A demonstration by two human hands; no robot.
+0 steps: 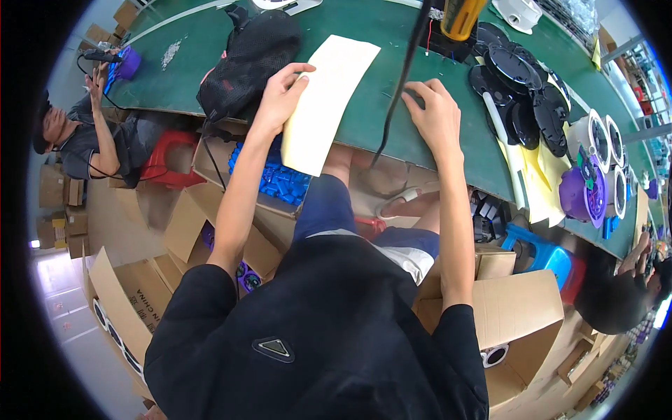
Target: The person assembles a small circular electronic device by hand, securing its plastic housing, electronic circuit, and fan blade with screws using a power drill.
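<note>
A pale yellow sheet (329,94) lies at the table's front edge, its near end hanging over toward my lap. My left hand (280,100) is at the sheet's left edge, thumb and index finger closed on it. To the right of the sheet, my right hand (435,119) is held over the green table (374,105), with fingers loosely bent and thumb and index finger slightly apart. Nothing shows between them. A black cable (393,105) hangs just left of its fingertips, below a yellow-handled power screwdriver (462,17).
A black mesh bag (255,59) lies left of the sheet. Black round plastic parts (514,70), a purple housing (584,192) and white rings (591,136) crowd the right. Blue pieces (283,183) fill a box under the table. Open cartons (518,308) flank me; a co-worker (98,140) sits left.
</note>
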